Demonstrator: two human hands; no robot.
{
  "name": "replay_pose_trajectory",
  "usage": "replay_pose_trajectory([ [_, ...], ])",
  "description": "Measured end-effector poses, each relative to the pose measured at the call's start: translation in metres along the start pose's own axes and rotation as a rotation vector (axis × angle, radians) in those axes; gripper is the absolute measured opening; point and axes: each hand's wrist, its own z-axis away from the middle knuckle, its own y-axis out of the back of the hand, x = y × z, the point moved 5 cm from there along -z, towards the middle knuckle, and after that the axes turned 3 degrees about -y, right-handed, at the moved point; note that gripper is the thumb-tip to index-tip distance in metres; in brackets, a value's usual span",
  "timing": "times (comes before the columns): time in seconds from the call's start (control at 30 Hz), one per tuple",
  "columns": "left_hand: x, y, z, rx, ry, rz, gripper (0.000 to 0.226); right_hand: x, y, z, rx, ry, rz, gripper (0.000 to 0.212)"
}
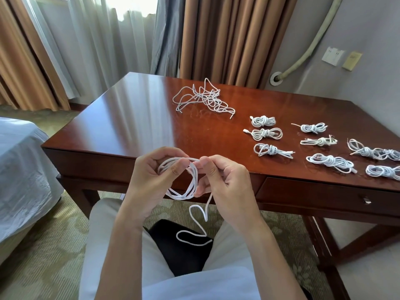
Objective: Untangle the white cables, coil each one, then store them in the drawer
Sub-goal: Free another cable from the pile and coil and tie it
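both hands pinching cable coil

Place: hotel-style bedroom | cues: bed (white sheet), wooden desk, floor-length curtains

single head view, looking forward and down from seated height; hands close, low centre; desk just beyond, curtains behind.
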Motion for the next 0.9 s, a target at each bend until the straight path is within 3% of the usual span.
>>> replay_pose_trajectory([
  [0.2,-0.001,-0.002,-0.002,0.074,-0.016,-0.002,0.012,0.013,-0.005,0.000,-0.153,-0.146,-0.141,0.038],
  [0.47,-0.011,-0.006,-0.003,0.141,0.027,0.093,0.003,0.014,-0.011,0.001,-0.350,-0.298,-0.398,0.036],
  [0.67,-0.020,-0.008,-0.001,-0.028,0.154,0.192,0.010,0.014,0.007,-0.005,-0.272,-0.206,-0.125,0.040],
  [0.8,-0.021,-0.011,0.003,-0.187,0.247,-0.015,0.034,0.006,0.012,-0.002,-0.328,-0.138,0.108,0.039],
  [0.9,-0.017,-0.015,0.000,-0.209,0.257,-0.287,0.051,0.005,0.007,-0.001,-0.360,-0.137,0.164,0.039],
])
